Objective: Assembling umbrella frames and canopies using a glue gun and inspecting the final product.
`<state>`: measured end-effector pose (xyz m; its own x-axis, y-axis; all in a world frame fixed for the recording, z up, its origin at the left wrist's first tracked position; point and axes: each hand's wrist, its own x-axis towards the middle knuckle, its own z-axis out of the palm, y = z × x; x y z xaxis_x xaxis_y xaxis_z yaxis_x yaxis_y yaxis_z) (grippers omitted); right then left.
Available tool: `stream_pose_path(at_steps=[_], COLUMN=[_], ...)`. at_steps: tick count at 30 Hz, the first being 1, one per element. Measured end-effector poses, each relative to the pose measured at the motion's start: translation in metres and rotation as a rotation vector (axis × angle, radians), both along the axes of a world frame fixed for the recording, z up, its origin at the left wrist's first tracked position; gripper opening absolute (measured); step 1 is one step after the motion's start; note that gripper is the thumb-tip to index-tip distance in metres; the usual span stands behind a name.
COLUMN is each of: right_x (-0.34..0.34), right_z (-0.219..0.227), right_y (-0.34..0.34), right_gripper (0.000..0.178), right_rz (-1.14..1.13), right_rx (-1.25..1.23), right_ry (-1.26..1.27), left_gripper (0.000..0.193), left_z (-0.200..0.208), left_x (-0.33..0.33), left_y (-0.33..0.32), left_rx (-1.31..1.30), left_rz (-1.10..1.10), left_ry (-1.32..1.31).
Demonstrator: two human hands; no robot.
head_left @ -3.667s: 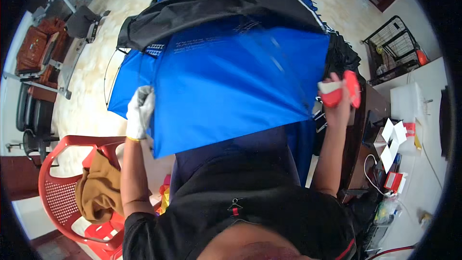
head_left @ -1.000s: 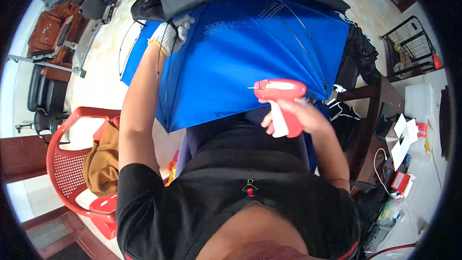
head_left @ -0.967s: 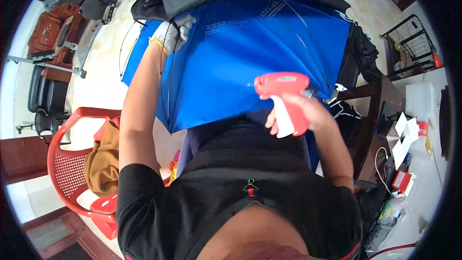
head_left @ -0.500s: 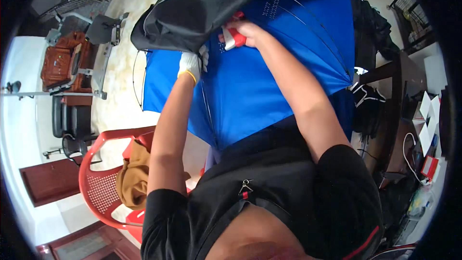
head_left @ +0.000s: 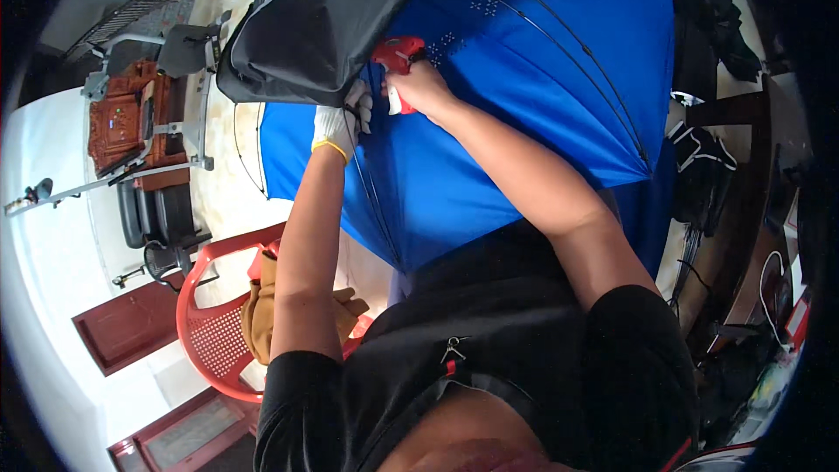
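Note:
A large blue umbrella [head_left: 454, 149] with thin black ribs [head_left: 577, 44] spreads in front of me. Black fabric with grey piping [head_left: 297, 35] hangs over its far left part. My left hand [head_left: 341, 122], in a white knitted glove with a yellow cuff, is closed around a dark rib just under the fabric's near corner; some fingers are hidden. To its right, my bare right hand [head_left: 418, 87] grips a red-and-white pistol-shaped hand tool [head_left: 402, 52]. The tool's front end points left, close to the gloved fingers and the black fabric.
At my left stands a red plastic chair [head_left: 218, 332] with a brown cloth [head_left: 260, 310] and a glove on it. Exercise equipment [head_left: 188, 48] and carved wooden furniture [head_left: 122, 127] are farther left. A dark wooden table [head_left: 743, 210] stands at the right, beside black fabric [head_left: 712, 26].
My right hand has moved left and slightly down with the tool, nearer my left hand. The tool has turned to show its red body. The black fabric has shifted left in view.

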<state>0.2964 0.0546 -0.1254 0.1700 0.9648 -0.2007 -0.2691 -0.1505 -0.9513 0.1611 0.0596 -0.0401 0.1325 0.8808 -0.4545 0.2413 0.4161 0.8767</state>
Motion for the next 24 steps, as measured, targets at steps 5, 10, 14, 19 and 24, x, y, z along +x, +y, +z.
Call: stream_pose_path(at_steps=[5, 10, 14, 19, 24], right_x=[0.005, 0.020, 0.027, 0.027, 0.030], right_z=[0.022, 0.030, 0.027, 0.029, 0.028], right_y=[-0.013, -0.017, -0.013, -0.013, -0.012], right_gripper=[0.025, 0.031, 0.030, 0.030, 0.030], right_rz=[0.095, 0.183, 0.228, 0.250, 0.271], right_rx=[0.001, 0.004, 0.008, -0.010, -0.029], right_ry=[0.200, 0.391, 0.451, 0.448, 0.460], left_gripper=[0.019, 0.019, 0.018, 0.019, 0.020], left_z=[-0.003, -0.005, 0.000, 0.001, -0.001], left_x=[-0.007, -0.006, 0.000, -0.002, -0.005], left_y=[0.000, 0.001, 0.001, -0.001, 0.001], left_rx=[0.025, 0.021, 0.005, 0.001, -0.015], left_rz=[0.004, 0.048, -0.006, 0.001, -0.010], left_ry=[-0.002, 0.036, 0.015, 0.007, 0.009])
